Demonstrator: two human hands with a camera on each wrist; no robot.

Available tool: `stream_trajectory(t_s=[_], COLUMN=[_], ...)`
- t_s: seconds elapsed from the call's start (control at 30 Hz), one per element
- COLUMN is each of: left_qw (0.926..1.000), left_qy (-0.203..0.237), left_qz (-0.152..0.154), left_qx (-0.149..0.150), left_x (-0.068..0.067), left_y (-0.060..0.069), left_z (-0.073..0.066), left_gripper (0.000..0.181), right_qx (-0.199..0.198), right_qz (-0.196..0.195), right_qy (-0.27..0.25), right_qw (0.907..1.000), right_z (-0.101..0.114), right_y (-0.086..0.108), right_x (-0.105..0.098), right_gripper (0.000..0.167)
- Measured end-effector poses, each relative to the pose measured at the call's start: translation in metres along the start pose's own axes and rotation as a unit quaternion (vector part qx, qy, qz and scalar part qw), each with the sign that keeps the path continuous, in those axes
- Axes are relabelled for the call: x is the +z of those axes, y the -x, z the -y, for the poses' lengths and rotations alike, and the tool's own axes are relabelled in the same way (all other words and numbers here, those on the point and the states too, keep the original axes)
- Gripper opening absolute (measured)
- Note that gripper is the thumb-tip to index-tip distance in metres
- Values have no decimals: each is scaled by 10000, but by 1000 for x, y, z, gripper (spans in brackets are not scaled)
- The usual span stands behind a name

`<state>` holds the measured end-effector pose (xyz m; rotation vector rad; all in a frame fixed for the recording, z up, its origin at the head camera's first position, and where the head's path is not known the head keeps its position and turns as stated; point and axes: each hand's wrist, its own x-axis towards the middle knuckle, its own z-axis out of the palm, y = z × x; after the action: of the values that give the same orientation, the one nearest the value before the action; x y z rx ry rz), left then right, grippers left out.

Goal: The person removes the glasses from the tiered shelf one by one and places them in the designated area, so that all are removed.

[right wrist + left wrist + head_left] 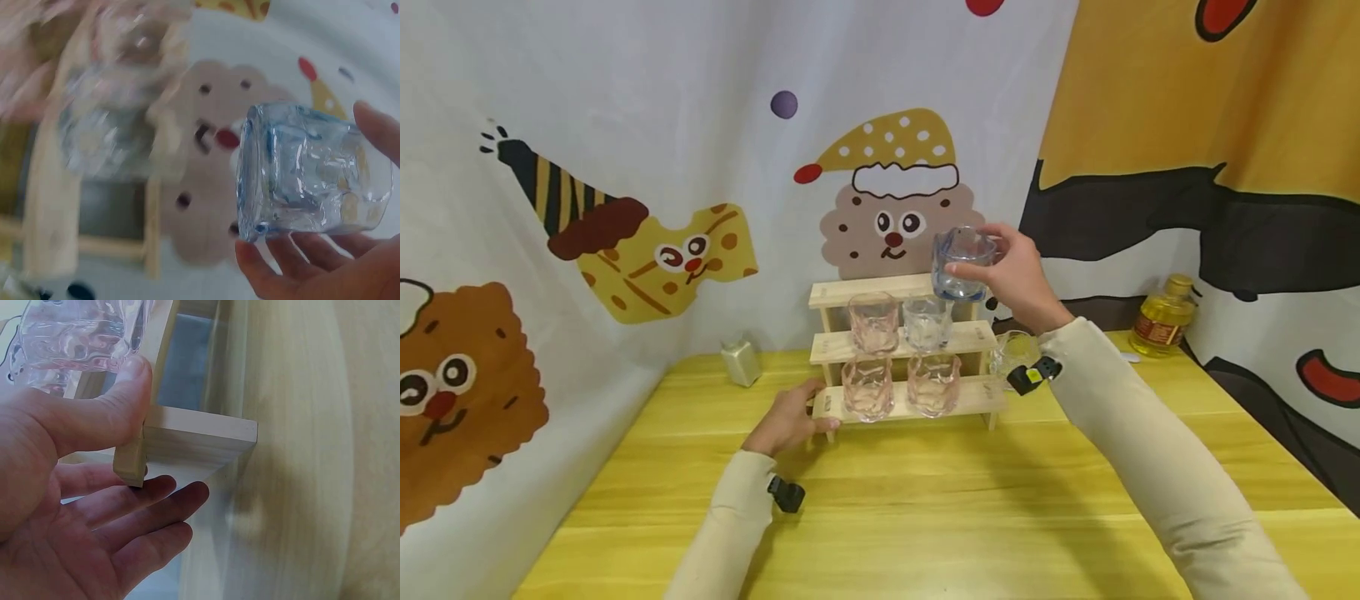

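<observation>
The two hands are well apart, and they seem to share the work between steadying and carrying. The left hand (pixel 786 421) grips the left end of the lowest tier (pixel 981 395) of a three-tier wooden rack (pixel 973 336), thumb on top and fingers underneath; the likely reason is to keep the light frame from sliding or tipping. The right hand (pixel 1022 275) is wrapped round a blue-tinted glass tumbler (pixel 958 246), thumb on one side and fingers on the other, a side grip that suits its smooth wall and leaves the base free. The tumbler is upright at the right part of the top tier (pixel 850 292); with the right wrist view blurred, I cannot tell for certain whether its base touches the wood.

Below, a pink-tinted tumbler (pixel 873 323) and a clear tumbler (pixel 927 325) stand side by side on the middle tier, and two pink tumblers (pixel 868 387) stand on the lowest. The stepped shelves put each row higher and further back, presumably so every glass shows and can be reached. Another clear glass (pixel 1015 348) is just beside the rack's right side, partly hidden behind the right wrist. An oil bottle (pixel 1161 321) and a small square bottle (pixel 741 362) stand toward the back of the desk (pixel 910 517), away from the hands.
</observation>
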<state>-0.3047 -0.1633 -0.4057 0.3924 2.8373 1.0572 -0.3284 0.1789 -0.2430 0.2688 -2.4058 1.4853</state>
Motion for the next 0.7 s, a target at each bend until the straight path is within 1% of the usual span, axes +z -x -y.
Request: stream_trajectory(t_s=[0.17, 0.27, 0.37, 0.47, 0.53, 0.7], left_qw=[10000, 10000, 10000, 10000, 10000, 10000], left_qy=[-22, -42, 16, 87, 87, 82], left_qz=[-9, -9, -18, -41, -32, -14], left_qx=[-34, -62, -35, -8, 38, 39], left_x=[1, 1, 1, 2, 2, 2], left_y=[-1, -3, -4, -3, -3, -2], left_z=[0, 0, 0, 1, 2, 2], left_gripper=[64, 64, 62, 61, 61, 63], right_qx=[281, 444, 520, 561, 587, 673], right_qz=[246, 292, 221, 117, 34, -145], right_qy=[24, 80, 281, 368, 454, 680], right_qw=[9993, 9986, 9980, 9977, 9972, 9953], right_z=[-26, -42, -55, -66, -74, -91], right_y=[11, 16, 22, 27, 30, 36], right_x=[-22, -32, -40, -46, -50, -60], right_gripper=[80, 84, 87, 89, 89, 89])
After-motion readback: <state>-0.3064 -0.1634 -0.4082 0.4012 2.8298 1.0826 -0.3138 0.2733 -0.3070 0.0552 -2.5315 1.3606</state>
